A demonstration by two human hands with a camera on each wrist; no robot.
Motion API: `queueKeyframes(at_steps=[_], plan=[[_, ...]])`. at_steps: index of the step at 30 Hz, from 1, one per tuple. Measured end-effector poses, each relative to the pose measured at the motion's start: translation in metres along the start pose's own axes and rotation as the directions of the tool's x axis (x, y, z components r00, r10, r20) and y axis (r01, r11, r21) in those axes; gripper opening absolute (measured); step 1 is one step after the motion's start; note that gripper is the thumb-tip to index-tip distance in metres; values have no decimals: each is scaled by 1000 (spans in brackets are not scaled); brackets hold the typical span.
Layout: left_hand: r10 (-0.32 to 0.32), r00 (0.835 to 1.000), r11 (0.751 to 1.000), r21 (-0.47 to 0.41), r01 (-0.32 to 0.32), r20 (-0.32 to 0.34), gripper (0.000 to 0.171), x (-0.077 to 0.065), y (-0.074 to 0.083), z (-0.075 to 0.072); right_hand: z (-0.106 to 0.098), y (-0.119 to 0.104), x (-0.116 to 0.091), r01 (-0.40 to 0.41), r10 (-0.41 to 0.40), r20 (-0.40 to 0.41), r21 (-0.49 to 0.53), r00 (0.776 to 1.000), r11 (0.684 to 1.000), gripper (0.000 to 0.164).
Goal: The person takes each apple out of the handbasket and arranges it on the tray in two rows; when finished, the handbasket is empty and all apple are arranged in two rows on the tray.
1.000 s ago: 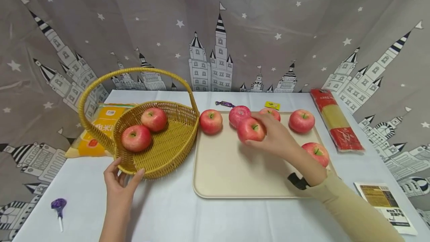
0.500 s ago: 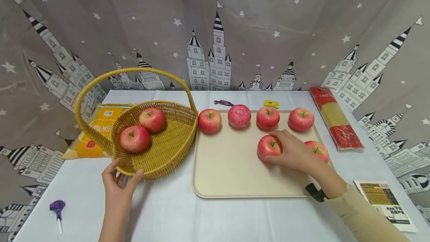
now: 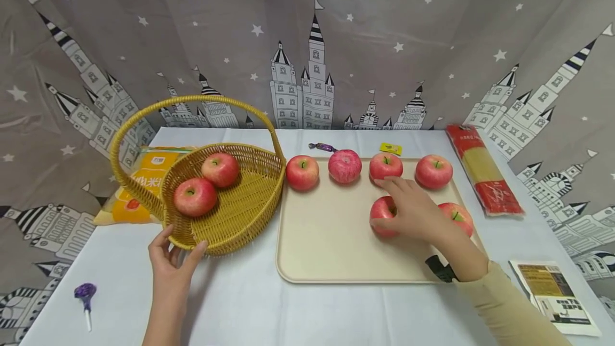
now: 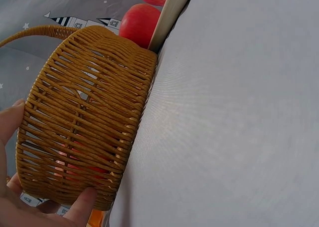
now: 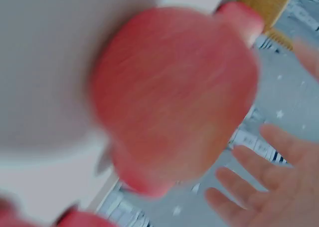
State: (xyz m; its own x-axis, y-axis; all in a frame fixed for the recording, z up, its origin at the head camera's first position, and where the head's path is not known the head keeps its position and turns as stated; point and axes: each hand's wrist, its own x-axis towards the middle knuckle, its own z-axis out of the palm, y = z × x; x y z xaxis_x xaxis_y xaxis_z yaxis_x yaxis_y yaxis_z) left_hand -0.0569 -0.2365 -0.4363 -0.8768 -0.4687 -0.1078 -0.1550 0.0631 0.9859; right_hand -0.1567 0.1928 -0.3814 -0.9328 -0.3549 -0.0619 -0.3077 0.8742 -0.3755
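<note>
My left hand (image 3: pixel 172 268) grips the near rim of a yellow wicker basket (image 3: pixel 240 228), with thumb and fingers set apart along it; the left wrist view shows the fingers against the woven side (image 4: pixel 84 102). Two red apples (image 3: pixel 195 197) lie in the basket's left part. Over the beige tray (image 3: pixel 322 250), my right hand (image 3: pixel 420 211) hovers around a red apple (image 3: pixel 381 212) that sits toward the tray's right. In the right wrist view the spread fingers (image 5: pixel 249 187) stand off from this apple (image 5: pixel 174 87). Several more apples (image 3: pixel 345 166) line the tray's back and right sides.
Behind the tray lie a purple-wrapped candy (image 3: pixel 323 147) and a small yellow packet (image 3: pixel 391 148). A red noodle pack (image 3: pixel 485 170) and a white-brown pouch (image 3: pixel 554 298) are at right. At left are an orange bag (image 3: pixel 139 196) and a purple lollipop (image 3: pixel 85 295).
My right hand has carried an apple from the tray's back middle rightward and nearer, set it down, and let it go, fingers spreading away. My left hand stays at the basket.
</note>
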Motion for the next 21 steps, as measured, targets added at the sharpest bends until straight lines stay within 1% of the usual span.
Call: queueKeyframes(at_steps=[2, 4, 6, 8, 11, 13, 15, 17, 19, 21], plan=[[3, 1000, 1000, -9, -3, -1, 76, -1, 0, 0, 1, -11, 6, 26, -23, -65, 33, 998, 999, 80], [5, 1000, 1000, -11, -5, -1, 76, -1, 1, 0, 1, -25, 14, 56, -45, -104, 108, 994, 993, 75], [8, 1000, 1000, -9, -8, -3, 76, -1, 2, 0, 3, -43, 24, 101, -81, -114, 181, 990, 978, 69], [8, 1000, 1000, -4, -8, -7, 76, -1, 2, 1, 9, -62, 36, 165, -141, -114, 239, 983, 957, 65], [11, 1000, 1000, 3, -11, -12, 76, -1, 3, 1, 22, -97, 55, 249, -225, -113, 296, 968, 922, 64], [5, 1000, 1000, 2, -5, -12, 76, -1, 2, 1, 31, -124, 70, 319, -299, -109, 310, 948, 896, 67], [0, 1000, 1000, 4, 0, -11, 77, -2, 1, 0, 40, -151, 84, 368, -357, -95, 318, 929, 874, 69], [-3, 1000, 1000, 5, 3, -9, 76, -2, 0, 0, 51, -177, 99, 422, -425, -67, 320, 903, 848, 73], [-4, 1000, 1000, 9, 4, -6, 76, -2, 0, -1, 61, -198, 113, 437, -449, -32, 300, 893, 848, 77], [-1, 1000, 1000, 11, 1, -1, 76, -2, 0, -1, 72, -214, 125, 435, -453, -2, 283, 891, 855, 80]])
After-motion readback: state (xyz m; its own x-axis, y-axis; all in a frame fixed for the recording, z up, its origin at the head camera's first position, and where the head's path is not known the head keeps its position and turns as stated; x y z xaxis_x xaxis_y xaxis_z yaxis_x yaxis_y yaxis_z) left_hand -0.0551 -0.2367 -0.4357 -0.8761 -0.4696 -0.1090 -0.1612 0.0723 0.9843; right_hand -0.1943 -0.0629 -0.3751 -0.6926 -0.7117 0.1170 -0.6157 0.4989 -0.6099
